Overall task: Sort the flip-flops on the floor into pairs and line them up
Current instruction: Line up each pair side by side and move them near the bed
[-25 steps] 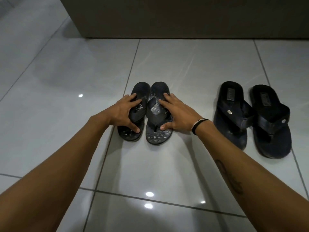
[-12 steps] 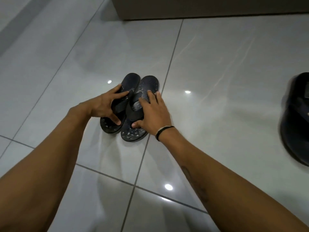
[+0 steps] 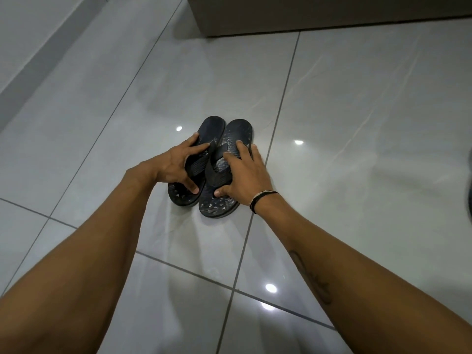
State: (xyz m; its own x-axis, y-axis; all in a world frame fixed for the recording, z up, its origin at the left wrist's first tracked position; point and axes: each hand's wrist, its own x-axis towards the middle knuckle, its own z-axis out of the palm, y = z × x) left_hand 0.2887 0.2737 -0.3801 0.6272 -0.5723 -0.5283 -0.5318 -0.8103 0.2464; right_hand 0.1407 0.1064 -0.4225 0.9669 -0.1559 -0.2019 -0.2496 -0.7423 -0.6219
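Two dark patterned flip-flops lie side by side on the pale tiled floor, touching each other. My left hand [image 3: 176, 164] grips the left flip-flop [image 3: 210, 129] across its strap, thumb on the footbed. My right hand [image 3: 242, 175] grips the right flip-flop [image 3: 238, 130] the same way, fingers over the strap. The heels point toward me. A dark sliver of another black sandal [image 3: 469, 185] shows at the right edge; the rest of that pair is out of frame.
A grey cabinet base [image 3: 306, 14] stands at the top of the view. A skirting board [image 3: 33, 72] runs diagonally at the far left. Glossy tiles with dark grout lines surround the flip-flops.
The view has swung left, so the black sandal pair has slid almost out of frame on the right. Both hands stay on the patterned pair, which now sits left of a grout line.
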